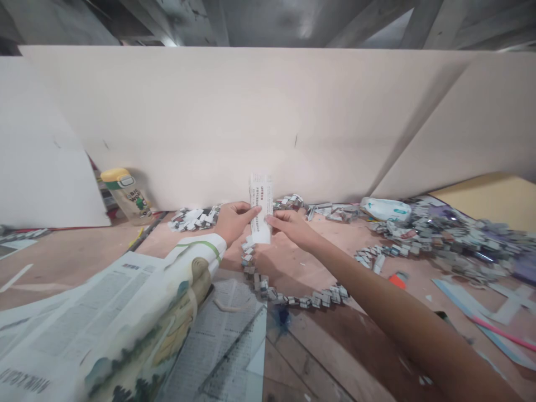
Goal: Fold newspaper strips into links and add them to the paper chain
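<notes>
Upright between my two hands is a strip of newspaper (pixel 261 209) with printed columns, its lower end plain white. My left hand (pixel 237 222) pinches its left edge between thumb and fingers; a patterned sleeve covers that forearm. On the opposite edge my right hand (pixel 291 226) grips the strip, also thumb against fingers. Just below it, a zigzag chain of folded paper (pixel 288 297) curves over the table from under the strip toward my right forearm. Behind my left hand lies a heap of folded paper pieces (pixel 195 219).
A yellow-lidded bottle (pixel 128 195) stands left, against a tall white board (pixel 234 123). Newspaper sheets (pixel 125 285) cover the left front. To the right are a large pile of folded paper chains (pixel 464 240), a white plastic packet (pixel 386 209) and an orange item (pixel 397 281).
</notes>
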A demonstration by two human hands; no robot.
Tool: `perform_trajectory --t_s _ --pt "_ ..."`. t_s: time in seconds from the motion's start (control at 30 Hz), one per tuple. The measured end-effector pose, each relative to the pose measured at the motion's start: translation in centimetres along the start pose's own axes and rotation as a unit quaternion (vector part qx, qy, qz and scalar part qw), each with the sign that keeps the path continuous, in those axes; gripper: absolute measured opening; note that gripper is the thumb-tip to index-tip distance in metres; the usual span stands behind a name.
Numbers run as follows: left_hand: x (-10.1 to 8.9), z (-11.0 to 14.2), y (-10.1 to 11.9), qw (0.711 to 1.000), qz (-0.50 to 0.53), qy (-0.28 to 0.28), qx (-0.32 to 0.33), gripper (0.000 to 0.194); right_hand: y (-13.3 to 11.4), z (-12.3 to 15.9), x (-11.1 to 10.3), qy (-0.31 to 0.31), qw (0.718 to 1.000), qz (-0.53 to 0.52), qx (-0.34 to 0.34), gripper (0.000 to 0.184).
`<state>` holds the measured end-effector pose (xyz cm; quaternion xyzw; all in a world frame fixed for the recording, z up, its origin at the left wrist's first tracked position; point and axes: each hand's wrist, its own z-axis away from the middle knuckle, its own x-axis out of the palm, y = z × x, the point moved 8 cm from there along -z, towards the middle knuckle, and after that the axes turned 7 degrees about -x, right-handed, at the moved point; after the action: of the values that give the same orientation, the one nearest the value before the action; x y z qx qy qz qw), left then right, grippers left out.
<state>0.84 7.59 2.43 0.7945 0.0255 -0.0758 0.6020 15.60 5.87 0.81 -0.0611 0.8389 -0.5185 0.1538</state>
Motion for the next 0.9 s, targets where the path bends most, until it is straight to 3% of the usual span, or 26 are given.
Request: perform_trajectory --t_s 0.33,0.6,0.9 --pt "-0.3 -0.1 -0.4 0.998 0.050 0.013 -0.043 0.032 0.2 0.4 0.8 -0.052 0.998 -0.030 0.027 0.021" --pt "1.6 0.1 -0.8 0.988 0.075 -0.084 -0.104 0.039 1.4 0.0 -0.2 0.020 0.989 -0.136 0.060 0.028" --pt "3.0 1.0 -0.5 0.971 0.131 -0.155 -0.123 0.049 1.6 0.5 0.3 0.015 0.953 -0.262 0.151 0.014"
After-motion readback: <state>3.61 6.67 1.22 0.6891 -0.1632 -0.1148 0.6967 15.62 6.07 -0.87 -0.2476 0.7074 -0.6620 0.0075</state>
